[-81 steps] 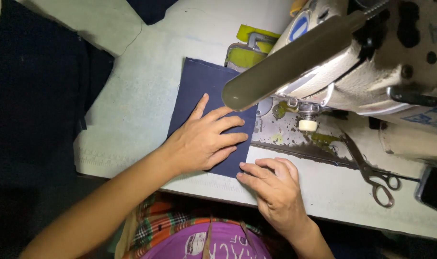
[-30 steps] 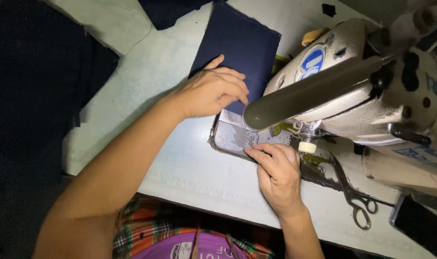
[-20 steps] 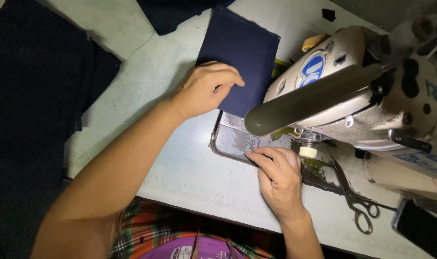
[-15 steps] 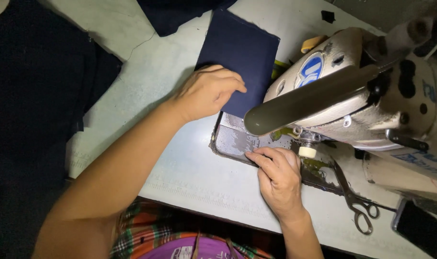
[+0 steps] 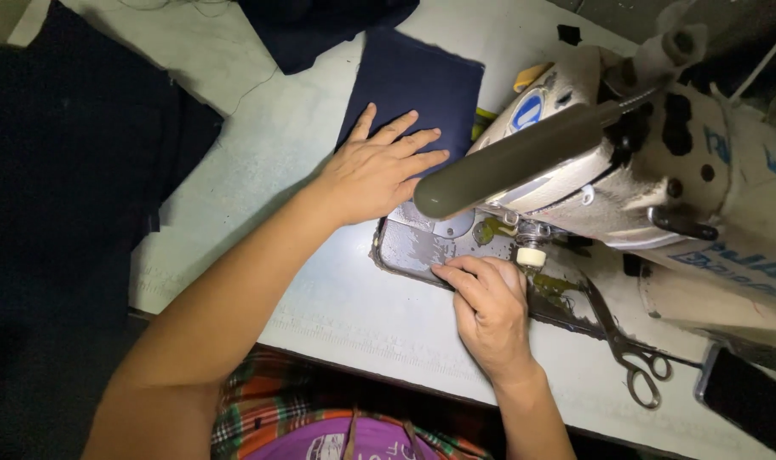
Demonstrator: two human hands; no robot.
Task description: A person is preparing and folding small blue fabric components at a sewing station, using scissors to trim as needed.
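The right hand point(image 5: 490, 311) lies nearest, fingers curled and holding nothing, fingertips on the metal plate point(image 5: 422, 247) of the sewing machine point(image 5: 626, 170). Scissors point(image 5: 626, 349) lie just beside it on the surface point(image 5: 260, 170). Farther, the left hand point(image 5: 375, 175) is spread flat, pressing the near edge of the navy cloth point(image 5: 413, 85), which lies left of the machine.

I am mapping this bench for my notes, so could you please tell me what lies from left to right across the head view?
Dark fabric heap → left hand on the flat navy cloth rectangle → right hand → steel scissors → black phone.
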